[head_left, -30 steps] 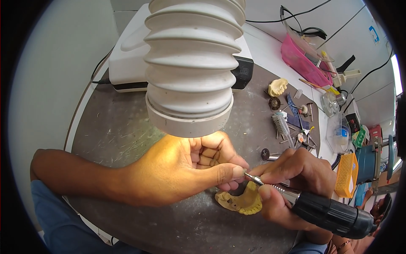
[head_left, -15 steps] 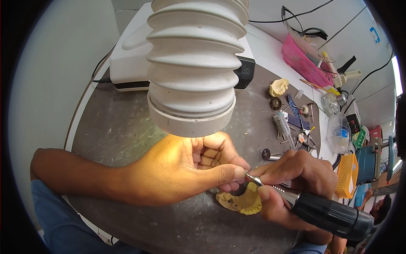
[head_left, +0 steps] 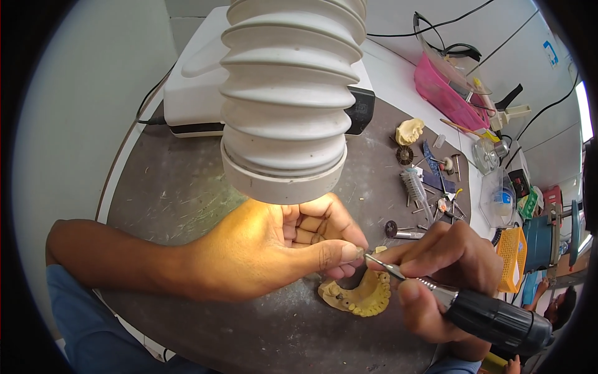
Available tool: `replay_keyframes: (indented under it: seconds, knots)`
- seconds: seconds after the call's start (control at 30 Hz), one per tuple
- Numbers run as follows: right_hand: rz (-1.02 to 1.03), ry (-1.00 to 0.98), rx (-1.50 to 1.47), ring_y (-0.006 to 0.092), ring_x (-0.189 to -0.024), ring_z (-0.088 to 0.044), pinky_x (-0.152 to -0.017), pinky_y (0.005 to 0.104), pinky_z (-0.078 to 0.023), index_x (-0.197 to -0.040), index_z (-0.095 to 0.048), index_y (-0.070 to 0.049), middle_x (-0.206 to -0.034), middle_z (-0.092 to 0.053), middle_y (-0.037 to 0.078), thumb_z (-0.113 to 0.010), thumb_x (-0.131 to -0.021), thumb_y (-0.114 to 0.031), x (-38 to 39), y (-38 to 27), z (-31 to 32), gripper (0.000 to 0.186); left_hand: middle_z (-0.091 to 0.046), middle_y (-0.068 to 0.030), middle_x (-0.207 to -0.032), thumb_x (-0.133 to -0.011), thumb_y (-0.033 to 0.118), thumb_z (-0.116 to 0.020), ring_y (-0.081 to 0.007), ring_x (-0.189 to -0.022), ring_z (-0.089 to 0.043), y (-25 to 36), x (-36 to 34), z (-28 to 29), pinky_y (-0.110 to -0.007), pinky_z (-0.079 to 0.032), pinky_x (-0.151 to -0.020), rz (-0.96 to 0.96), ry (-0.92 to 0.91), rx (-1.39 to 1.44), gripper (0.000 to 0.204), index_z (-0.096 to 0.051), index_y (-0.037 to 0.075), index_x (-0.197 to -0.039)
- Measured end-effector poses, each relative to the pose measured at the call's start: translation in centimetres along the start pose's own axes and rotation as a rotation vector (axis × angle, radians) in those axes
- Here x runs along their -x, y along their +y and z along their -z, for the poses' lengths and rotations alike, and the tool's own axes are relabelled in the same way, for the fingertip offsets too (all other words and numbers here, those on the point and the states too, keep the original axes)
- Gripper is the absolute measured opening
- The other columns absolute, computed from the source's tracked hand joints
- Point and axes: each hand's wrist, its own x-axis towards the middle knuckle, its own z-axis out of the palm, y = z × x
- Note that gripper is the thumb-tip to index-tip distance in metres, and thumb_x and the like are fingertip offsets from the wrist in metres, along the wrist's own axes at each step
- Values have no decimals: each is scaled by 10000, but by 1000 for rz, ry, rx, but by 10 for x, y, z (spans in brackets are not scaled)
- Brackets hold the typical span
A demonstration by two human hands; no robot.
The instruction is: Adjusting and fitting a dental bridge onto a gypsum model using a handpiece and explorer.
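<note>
Under the lamp glow, my left hand [head_left: 279, 252] pinches a tiny greyish piece [head_left: 360, 252] between thumb and index finger, the other fingers curled. My right hand [head_left: 450, 268] grips a black and silver rotary handpiece [head_left: 492, 318] like a pen; its thin bur points at the piece, at or very near it, and contact is unclear. A yellow horseshoe-shaped dental model [head_left: 367, 302] lies on the dark mat [head_left: 187, 318] just below my fingertips. A white ribbed extraction hose [head_left: 286, 93] hangs directly above my left hand.
A white machine [head_left: 190, 75] sits behind the hose. Right on the mat lie a cream model [head_left: 409, 131], a brush [head_left: 414, 187] and scattered burs. Beyond are a pink basket [head_left: 448, 93], glass jar [head_left: 483, 156] and orange basket [head_left: 511, 258]. A co-worker [head_left: 557, 305] is at the right edge.
My right hand with the handpiece has shifted slightly rightward, showing more of the yellow model. My left hand keeps nearly the same pinch. At the lower right, the co-worker's hand has moved.
</note>
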Motion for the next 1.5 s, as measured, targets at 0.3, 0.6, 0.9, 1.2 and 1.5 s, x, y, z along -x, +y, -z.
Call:
replay_keyframes:
  seconds: [0.3,0.6,0.9,1.2,1.5]
  knots:
    - [-52,-11,-59,320,-931,-721,-800,379,-570,-911,-528,-1,-791,-604,146,-657,-866,-59,0,6,-3,148,-663,-108,-1041,-988,64,-598,-136,-984,-651,0,0,1,-274,-545,-883,11,-6,25,166,-601,-32,-1124]
    - [12,-28,11,293,-846,-737,-728,348,-581,-891,-549,13,-794,-665,172,-712,-813,-13,-3,8,-1,183,-675,-84,-991,-974,58,-622,-113,-920,-659,-3,-1,1,-256,-544,-857,-11,-22,37,162,-620,-37,-1105]
    - [-22,9,6,271,-804,-736,-721,331,-574,-855,-568,18,-785,-686,185,-719,-781,17,-2,6,-6,167,-685,-91,-1001,-974,78,-632,-105,-911,-662,-1,0,0,-245,-549,-847,19,-29,37,171,-631,-42,-1095]
    - [-16,-21,24,266,-798,-734,-714,328,-574,-847,-574,15,-769,-680,168,-720,-786,6,-4,6,-4,159,-684,-90,-1001,-976,80,-629,-101,-904,-660,-1,0,1,-238,-550,-843,33,-30,26,175,-632,-43,-1099]
    - [25,-20,32,296,-811,-734,-714,353,-583,-863,-541,5,-754,-645,162,-711,-824,-58,1,3,-3,186,-684,-89,-1000,-977,87,-628,-107,-912,-664,2,1,0,-246,-554,-849,55,-9,35,183,-630,-44,-1105]
